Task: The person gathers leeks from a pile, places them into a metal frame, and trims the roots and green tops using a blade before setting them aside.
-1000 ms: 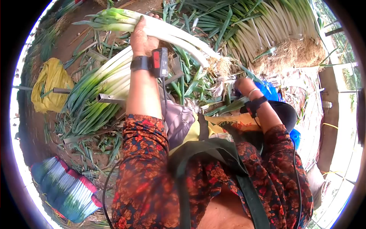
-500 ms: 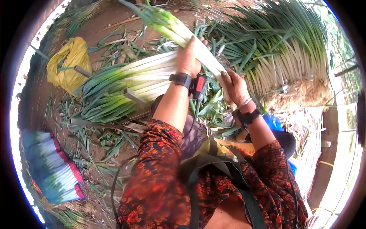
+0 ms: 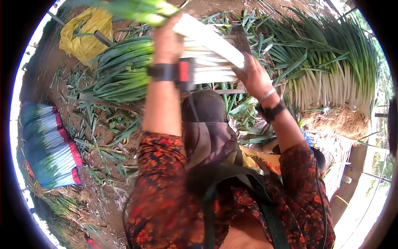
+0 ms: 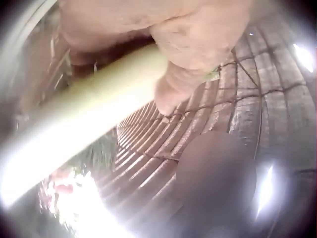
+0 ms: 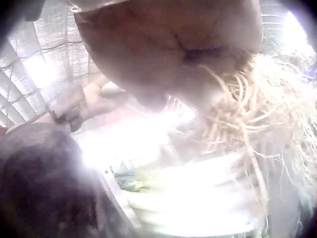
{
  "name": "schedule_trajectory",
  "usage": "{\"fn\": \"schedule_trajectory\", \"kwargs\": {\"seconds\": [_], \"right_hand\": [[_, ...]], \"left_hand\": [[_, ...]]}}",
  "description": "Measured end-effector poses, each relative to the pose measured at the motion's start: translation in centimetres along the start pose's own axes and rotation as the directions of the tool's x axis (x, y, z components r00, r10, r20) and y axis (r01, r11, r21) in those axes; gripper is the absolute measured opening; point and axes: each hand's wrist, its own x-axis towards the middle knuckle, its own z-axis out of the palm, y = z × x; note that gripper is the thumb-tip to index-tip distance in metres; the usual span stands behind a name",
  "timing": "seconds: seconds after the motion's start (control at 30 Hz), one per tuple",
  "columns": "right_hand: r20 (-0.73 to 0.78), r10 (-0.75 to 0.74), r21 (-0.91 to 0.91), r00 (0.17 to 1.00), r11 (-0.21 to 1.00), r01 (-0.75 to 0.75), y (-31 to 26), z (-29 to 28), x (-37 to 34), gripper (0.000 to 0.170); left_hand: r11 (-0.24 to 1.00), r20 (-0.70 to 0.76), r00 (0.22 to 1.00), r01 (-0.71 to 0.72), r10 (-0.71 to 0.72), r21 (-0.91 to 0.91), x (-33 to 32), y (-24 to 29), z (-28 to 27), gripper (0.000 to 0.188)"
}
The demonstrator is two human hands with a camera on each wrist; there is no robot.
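Several long green onions (image 3: pixel 209 38) are held up in front of me, slanting from upper left down to the right. My left hand (image 3: pixel 167 45) grips them where the green leaves meet the white stalks; in the left wrist view its thumb (image 4: pixel 173 89) lies against a pale stalk (image 4: pixel 99 104). My right hand (image 3: pixel 256 76) curls round their root end, and pale stringy roots (image 5: pixel 247 116) hang beside it in the right wrist view. Underneath, a stack of green onions (image 3: pixel 124 74) lies crosswise between metal bars (image 3: pixel 228 91), leaves to the left.
A large heap of green onions (image 3: pixel 331 79) with roots toward me fills the right side. At the left lie bundled onions (image 3: pixel 49 145) with red edging and a yellow sack (image 3: pixel 87 35). My knee (image 3: pixel 205 112) is just below the stack. Leaf scraps litter the soil.
The right hand has come up from near my lap and taken hold of the root end. The held onions swung right, then back left, and now hang over the stack.
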Motion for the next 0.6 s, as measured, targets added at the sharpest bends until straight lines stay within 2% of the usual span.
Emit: {"fn": "schedule_trajectory", "kwargs": {"seconds": [0.07,0.1,0.13,0.17,0.2,0.23,0.27,0.3,0.33,0.37,0.4,0.5,0.53,0.57,0.6], "right_hand": [[0.008,-0.046,-0.104,0.999,0.993,0.046,-0.7,1.8,3.5,0.049],[0.018,-0.042,-0.175,0.999,0.984,0.045,-1.2,2.9,5.1,0.048],[0.083,-0.001,-0.198,0.997,0.98,0.018,-1.7,3.7,6.5,0.052],[0.09,0.014,-0.249,0.996,0.968,0.009,-1.5,5.0,7.5,0.049],[0.097,0.027,-0.301,0.995,0.954,0.003,-0.8,6.8,8.4,0.045],[0.102,0.04,-0.352,0.994,0.936,-0.002,0.1,8.7,9.2,0.042],[0.141,0.132,-0.407,0.981,0.911,-0.064,1.5,10.9,9.7,0.043],[0.219,0.266,-0.501,0.939,0.856,-0.126,2.7,12.7,9.6,0.048],[0.246,0.279,-0.46,0.928,0.876,-0.141,4.9,15.5,9.3,0.052],[0.27,0.29,-0.419,0.918,0.894,-0.159,5.4,16.7,9.3,0.056],[0.391,0.363,-0.489,0.846,0.86,-0.144,6.2,17.5,9.6,0.061],[0.32,0.358,-0.304,0.877,0.916,-0.263,3.7,14.8,8.3,0.063],[0.328,0.349,-0.284,0.878,0.923,-0.26,4.1,15.1,8.2,0.067],[0.333,0.35,-0.281,0.875,0.923,-0.262,3.8,14.9,8.0,0.075],[0.315,0.357,-0.282,0.879,0.92,-0.273,3.9,15.4,7.5,0.083]], "left_hand": [[0.996,-0.054,0.998,-0.008,0.013,0.084,0.7,2.2,-5.2,0.048],[0.99,-0.105,0.994,0.048,-0.034,0.129,0.3,3.3,-6.7,0.052],[0.951,-0.145,0.969,0.227,-0.199,0.208,-0.1,4.5,-8.5,0.048],[0.875,-0.198,0.914,0.399,-0.354,0.274,-0.5,5.3,-10.3,0.046],[0.725,-0.302,0.841,0.54,-0.448,0.428,-0.7,5.8,-12.2,0.045],[0.525,-0.418,0.754,0.655,-0.507,0.544,-0.8,5.9,-14.4,0.045],[0.289,-0.539,0.656,0.736,-0.529,0.612,-0.9,5.4,-15.9,0.045],[0.204,-0.464,0.817,0.547,-0.343,0.812,-1.0,4.6,-16.6,0.041],[0.063,-0.316,0.934,0.33,-0.169,0.942,-0.9,3.7,-17.1,0.038],[-0.118,-0.111,0.994,0.107,-0.022,0.987,-0.7,2.7,-17.8,0.035],[-0.404,0.204,0.978,-0.176,0.028,0.898,-0.1,1.5,-19.1,0.034],[-0.412,0.418,0.908,-0.381,0.0,0.828,2.4,-3.5,-21.3,0.04],[-0.529,0.202,0.954,-0.292,-0.222,0.797,2.6,-4.7,-22.1,0.046],[-0.533,0.133,0.948,-0.274,-0.289,0.801,2.3,-5.5,-22.6,0.044],[-0.537,0.156,0.942,-0.3,-0.298,0.788,2.1,-5.8,-23.1,0.043]]}}
